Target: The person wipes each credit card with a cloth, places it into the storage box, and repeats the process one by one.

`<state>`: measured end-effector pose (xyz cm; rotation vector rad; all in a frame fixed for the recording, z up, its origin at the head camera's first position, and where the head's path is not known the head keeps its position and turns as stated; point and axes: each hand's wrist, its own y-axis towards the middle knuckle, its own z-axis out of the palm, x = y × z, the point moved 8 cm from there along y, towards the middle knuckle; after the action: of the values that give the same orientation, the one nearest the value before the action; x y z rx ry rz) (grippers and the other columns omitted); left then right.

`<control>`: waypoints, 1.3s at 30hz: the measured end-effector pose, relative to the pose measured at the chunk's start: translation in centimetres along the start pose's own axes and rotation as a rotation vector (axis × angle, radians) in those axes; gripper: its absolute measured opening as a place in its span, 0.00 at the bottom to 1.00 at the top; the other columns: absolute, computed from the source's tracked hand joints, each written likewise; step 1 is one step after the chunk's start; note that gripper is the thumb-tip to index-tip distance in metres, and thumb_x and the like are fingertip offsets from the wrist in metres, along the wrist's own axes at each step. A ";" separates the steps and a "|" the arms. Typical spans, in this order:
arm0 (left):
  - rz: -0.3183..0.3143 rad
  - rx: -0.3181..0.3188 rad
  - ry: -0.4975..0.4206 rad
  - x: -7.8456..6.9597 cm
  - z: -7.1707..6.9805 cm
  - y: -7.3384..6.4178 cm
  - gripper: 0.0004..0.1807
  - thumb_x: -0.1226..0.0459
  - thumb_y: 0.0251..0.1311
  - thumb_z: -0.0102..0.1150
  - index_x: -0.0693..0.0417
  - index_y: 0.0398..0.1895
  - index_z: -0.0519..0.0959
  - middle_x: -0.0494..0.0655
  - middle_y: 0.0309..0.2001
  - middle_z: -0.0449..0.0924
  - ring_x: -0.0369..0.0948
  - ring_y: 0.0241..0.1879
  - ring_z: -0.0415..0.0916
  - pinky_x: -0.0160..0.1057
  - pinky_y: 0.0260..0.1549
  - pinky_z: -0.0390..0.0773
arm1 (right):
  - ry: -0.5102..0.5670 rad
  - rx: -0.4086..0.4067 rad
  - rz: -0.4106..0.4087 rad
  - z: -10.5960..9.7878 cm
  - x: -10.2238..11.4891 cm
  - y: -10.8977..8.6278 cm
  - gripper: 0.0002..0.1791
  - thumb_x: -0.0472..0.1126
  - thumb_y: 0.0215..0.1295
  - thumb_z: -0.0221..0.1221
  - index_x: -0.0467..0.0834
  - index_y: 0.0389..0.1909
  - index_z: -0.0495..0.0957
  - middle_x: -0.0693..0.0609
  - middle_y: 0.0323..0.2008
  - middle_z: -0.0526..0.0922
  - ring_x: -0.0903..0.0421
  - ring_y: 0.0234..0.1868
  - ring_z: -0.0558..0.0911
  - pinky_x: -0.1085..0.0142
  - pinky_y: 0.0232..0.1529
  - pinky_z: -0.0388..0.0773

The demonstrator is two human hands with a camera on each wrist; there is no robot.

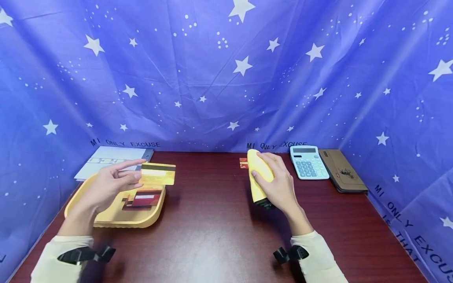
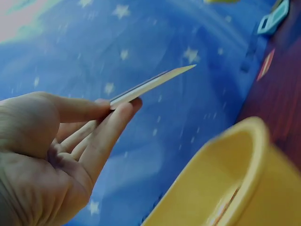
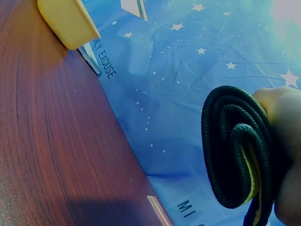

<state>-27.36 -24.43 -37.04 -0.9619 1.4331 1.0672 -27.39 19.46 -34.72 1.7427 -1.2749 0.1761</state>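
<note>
Between thumb and fingers my left hand [image 1: 107, 182] pinches a yellow bank card [image 1: 158, 174], its dark magnetic stripe facing the head camera. The card is held over the yellow tray [image 1: 159, 214]; edge-on, the same card [image 2: 155, 84] shows in the left wrist view. Inside the tray lie a red card [image 1: 144, 199] and other cards partly under it. My right hand [image 1: 279, 181] grips a folded yellow cloth [image 1: 255, 173] above the table. The cloth's dark edge [image 3: 225, 146] shows several rolled layers in the right wrist view.
Behind the cloth a red card [image 1: 243, 163] lies on the table [image 1: 209, 228]. At the back right are a light blue calculator [image 1: 309, 162] and a brown pouch [image 1: 343, 171]. A white-and-grey notebook [image 1: 116, 155] lies behind the tray. A starry blue curtain [image 1: 212, 98] surrounds the table.
</note>
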 end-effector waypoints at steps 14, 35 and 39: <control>-0.101 -0.035 -0.047 4.6 -6.4 -1.2 0.24 0.75 0.70 0.57 0.46 0.65 0.81 0.26 0.56 0.84 0.30 0.48 0.85 0.35 0.48 0.90 | 0.008 0.013 0.007 0.1 -0.3 0.1 0.31 0.44 0.59 0.72 0.57 0.66 0.80 0.53 0.63 0.79 0.50 0.56 0.82 0.56 0.43 0.78; -0.203 -0.098 0.417 6.1 -7.3 -1.9 0.26 0.65 0.66 0.68 0.69 0.64 0.77 0.26 0.40 0.89 0.30 0.39 0.87 0.28 0.42 0.88 | 0.010 0.005 0.010 -0.1 -0.8 0.1 0.31 0.45 0.60 0.73 0.58 0.66 0.79 0.54 0.63 0.79 0.51 0.57 0.82 0.58 0.44 0.77; -0.201 -0.128 0.494 6.0 -7.2 -1.8 0.28 0.65 0.65 0.68 0.74 0.64 0.75 0.29 0.36 0.90 0.29 0.37 0.86 0.23 0.40 0.84 | 0.013 0.005 0.016 -0.3 -0.8 0.1 0.31 0.45 0.59 0.73 0.59 0.66 0.79 0.54 0.63 0.79 0.50 0.58 0.82 0.58 0.45 0.77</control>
<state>-28.33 -31.96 -42.91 -1.5044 1.6286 0.8098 -27.75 20.22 -34.99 1.7337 -1.2808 0.1997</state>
